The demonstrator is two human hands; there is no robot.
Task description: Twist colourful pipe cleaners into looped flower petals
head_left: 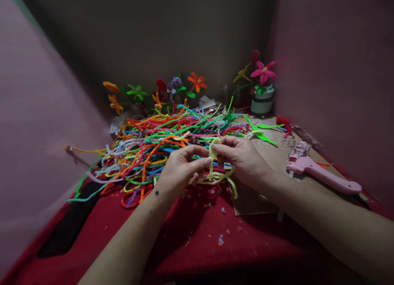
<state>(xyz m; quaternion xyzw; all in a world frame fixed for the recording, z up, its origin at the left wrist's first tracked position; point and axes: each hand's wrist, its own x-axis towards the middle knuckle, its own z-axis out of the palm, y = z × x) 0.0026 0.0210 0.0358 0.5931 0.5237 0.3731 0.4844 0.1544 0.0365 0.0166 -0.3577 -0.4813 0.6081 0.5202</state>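
Note:
A pale yellow pipe cleaner, bent into a small petal-like loop with a stem hanging down, is held between both hands. My left hand pinches it low, near the base of the loop. The thumb and fingers of my right hand close on the loop's right side. Below the hands lie more pale yellow pipe cleaners. Just behind them spreads a big heap of many-coloured pipe cleaners.
A pink glue gun rests on a cardboard sheet at the right. Fuzzy flowers stand along the back, one pink flower by a pale green jar. A black strip lies left on the red cloth, among scraps.

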